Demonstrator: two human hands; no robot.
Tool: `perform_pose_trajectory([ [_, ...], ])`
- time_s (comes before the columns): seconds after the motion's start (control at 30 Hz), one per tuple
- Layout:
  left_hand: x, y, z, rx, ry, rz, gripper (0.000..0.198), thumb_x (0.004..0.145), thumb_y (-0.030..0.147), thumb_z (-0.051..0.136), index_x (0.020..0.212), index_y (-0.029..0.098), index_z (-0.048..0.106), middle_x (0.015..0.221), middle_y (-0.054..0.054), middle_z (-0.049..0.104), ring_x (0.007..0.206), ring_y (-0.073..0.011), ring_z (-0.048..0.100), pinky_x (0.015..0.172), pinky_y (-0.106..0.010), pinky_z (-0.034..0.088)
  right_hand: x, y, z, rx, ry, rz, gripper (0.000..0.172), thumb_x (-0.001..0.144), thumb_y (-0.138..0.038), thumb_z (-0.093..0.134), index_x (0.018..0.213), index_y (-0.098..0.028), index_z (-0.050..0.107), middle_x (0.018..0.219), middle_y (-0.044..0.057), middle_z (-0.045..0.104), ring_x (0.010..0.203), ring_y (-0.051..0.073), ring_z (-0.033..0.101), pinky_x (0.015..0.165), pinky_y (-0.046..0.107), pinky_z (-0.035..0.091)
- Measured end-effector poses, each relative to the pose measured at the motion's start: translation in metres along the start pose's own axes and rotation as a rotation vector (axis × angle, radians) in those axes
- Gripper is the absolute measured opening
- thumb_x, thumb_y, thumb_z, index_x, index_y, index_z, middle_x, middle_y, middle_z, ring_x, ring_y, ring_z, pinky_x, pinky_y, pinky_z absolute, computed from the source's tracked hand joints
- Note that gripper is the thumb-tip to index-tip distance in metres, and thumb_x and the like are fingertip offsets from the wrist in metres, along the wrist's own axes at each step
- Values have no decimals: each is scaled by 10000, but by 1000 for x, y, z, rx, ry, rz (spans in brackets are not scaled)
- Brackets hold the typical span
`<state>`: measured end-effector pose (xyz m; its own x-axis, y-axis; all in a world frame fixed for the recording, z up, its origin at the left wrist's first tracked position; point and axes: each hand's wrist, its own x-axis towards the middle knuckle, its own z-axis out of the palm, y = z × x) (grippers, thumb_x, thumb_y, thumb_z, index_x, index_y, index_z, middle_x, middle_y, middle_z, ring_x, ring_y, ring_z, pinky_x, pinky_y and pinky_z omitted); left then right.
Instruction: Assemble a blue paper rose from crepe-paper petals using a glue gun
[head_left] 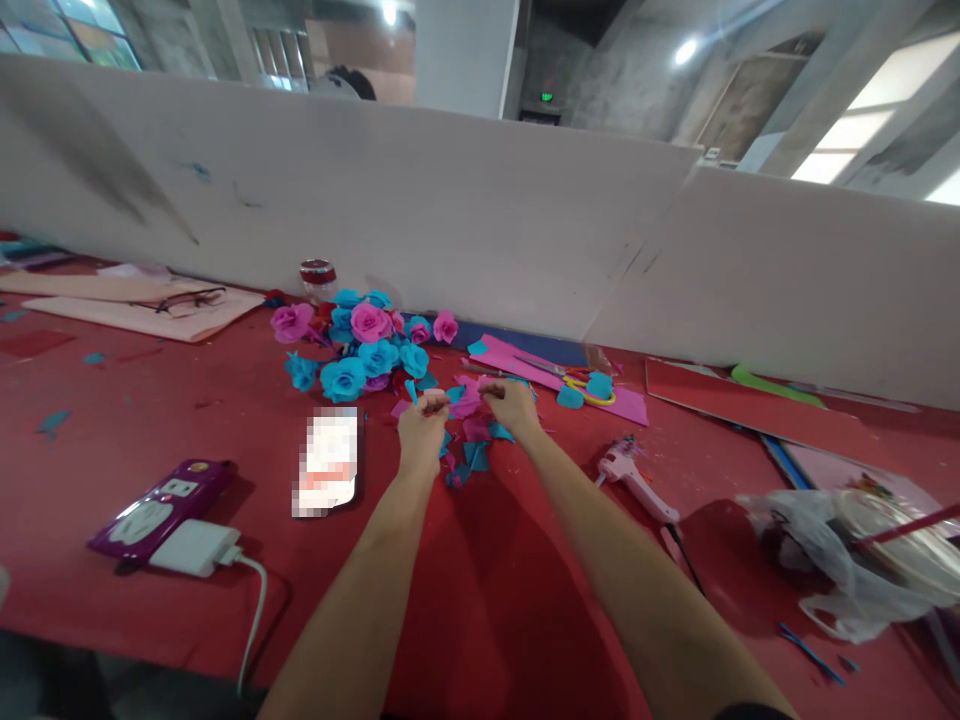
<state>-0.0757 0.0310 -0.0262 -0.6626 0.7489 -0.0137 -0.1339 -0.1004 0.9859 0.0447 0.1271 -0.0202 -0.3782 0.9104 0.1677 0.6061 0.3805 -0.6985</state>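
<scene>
Both my forearms reach out over the red table. My left hand is closed in a fist-like pinch, and a small blue foam piece sticks up from its fingers. My right hand is also pinched shut, touching a pink foam piece that lies between the two hands. Loose pink and blue foam scraps lie just under and in front of the hands. A pile of blue and pink foam roses sits a little beyond my left hand.
A phone lies left of my left arm, with a purple power strip and white charger further left. A glue gun and scissors on a pink sheet lie to the right. Plastic bag far right. White partition behind.
</scene>
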Motion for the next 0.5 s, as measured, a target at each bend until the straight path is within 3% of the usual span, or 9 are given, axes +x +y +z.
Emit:
perform_pose_trajectory([
  [0.17, 0, -6, 1, 148, -87, -26, 509, 479, 29, 692, 960, 193, 670, 979, -77, 694, 914, -225, 632, 745, -302, 475, -4, 0, 0, 132, 0, 35, 233, 754, -154, 532, 896, -172, 715, 842, 16, 751, 777, 149, 688, 691, 232, 525],
  [0.27, 0, -8, 2, 243, -65, 26, 426, 515, 32, 667, 911, 188, 676, 951, -81, 697, 892, -219, 632, 752, -307, 468, -7, -4, -6, 92, 47, 73, 252, 771, -178, 526, 952, -174, 701, 904, 44, 745, 849, 175, 680, 761, 278, 517],
  [0.37, -1, -5, 1, 272, -7, 53, 281, 567, 43, 614, 811, 170, 670, 852, -71, 693, 822, -194, 632, 771, -317, 465, -9, -6, -9, -25, 112, 133, 241, 759, -203, 561, 957, -170, 693, 1017, 117, 711, 1033, 269, 621, 898, 419, 451],
  [0.5, -1, -1, 1, 224, -3, 22, 238, 577, 56, 593, 774, 168, 665, 816, -59, 692, 778, -178, 628, 760, -316, 472, -14, -8, 0, -139, 88, 188, 92, 647, -245, 693, 712, -181, 694, 934, 132, 711, 1081, 347, 573, 939, 495, 387],
])
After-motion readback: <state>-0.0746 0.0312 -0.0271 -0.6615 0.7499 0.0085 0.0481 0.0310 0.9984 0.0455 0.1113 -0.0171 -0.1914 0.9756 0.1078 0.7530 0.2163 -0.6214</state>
